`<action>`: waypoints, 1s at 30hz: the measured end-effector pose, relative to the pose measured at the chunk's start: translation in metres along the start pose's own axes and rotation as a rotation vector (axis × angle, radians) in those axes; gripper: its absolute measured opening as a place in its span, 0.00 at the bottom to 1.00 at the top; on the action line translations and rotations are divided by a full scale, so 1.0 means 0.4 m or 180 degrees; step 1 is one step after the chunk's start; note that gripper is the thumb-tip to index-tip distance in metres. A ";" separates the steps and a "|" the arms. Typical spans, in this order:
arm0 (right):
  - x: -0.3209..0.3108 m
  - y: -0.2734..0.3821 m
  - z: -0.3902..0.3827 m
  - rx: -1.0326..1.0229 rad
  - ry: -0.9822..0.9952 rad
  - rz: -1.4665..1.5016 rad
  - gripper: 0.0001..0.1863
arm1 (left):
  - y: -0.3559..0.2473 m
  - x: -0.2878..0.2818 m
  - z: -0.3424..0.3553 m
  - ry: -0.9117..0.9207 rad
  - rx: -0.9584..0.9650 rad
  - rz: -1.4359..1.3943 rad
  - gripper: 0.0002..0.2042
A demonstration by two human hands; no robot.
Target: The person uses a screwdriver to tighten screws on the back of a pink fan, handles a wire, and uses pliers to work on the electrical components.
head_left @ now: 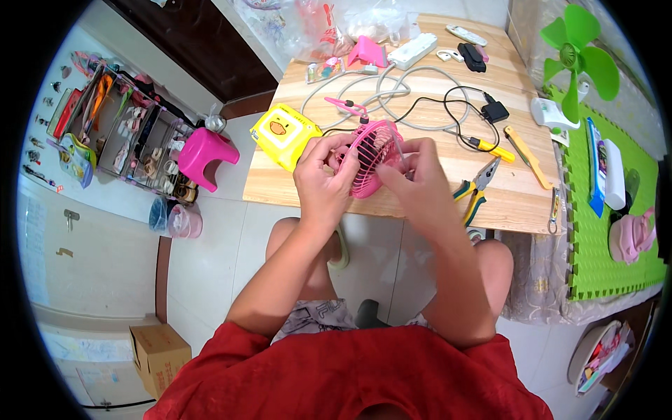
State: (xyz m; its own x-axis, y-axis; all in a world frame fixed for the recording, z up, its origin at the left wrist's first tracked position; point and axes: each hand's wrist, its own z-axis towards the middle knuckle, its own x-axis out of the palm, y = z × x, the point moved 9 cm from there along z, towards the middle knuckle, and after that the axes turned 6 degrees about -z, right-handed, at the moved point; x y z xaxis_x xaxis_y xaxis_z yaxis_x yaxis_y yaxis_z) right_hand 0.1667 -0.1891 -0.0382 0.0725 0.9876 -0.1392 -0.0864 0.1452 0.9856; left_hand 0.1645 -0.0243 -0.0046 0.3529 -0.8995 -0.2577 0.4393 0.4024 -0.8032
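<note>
A small pink fan (367,159) with a round grille is held above the wooden table's front edge. My left hand (324,175) grips its left side, fingers curled at the grille. My right hand (414,175) grips the right side, thumb near the middle of the grille; some fingertips are hidden. A pink loop (341,105) sticks up behind the fan. To its left lies a yellow soft package (285,133) with a cartoon face. Pliers (483,178) with yellow and dark handles lie to the right, below a yellow screwdriver (498,150).
The table (532,210) bears grey and black cables, a power strip (413,50), a black charger (494,110) and a long yellow tool (526,155). A green fan (577,56) and foam mat (602,280) are right. A pink stool (206,154) and cardboard box (157,357) stand left.
</note>
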 end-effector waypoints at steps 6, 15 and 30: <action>-0.046 0.033 0.001 -0.0402 0.0697 -0.0627 0.10 | -0.008 0.009 0.007 0.0012 -0.0071 0.0009 0.09; -0.090 0.040 -0.015 -0.0110 0.0339 -0.1028 0.06 | -0.006 0.019 0.002 -0.0045 -0.0072 0.0048 0.07; -0.075 0.037 -0.012 -0.0050 0.0505 -0.1058 0.09 | -0.017 0.018 0.003 -0.0068 -0.0001 0.0078 0.08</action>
State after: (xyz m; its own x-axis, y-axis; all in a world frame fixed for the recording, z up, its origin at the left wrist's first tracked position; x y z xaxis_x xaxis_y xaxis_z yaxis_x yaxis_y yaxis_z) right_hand 0.1585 -0.2163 -0.0200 -0.0557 0.8831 -0.4658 -0.0994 0.4593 0.8827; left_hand 0.1651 -0.0333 -0.0002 0.3813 -0.8854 -0.2658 0.4301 0.4244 -0.7968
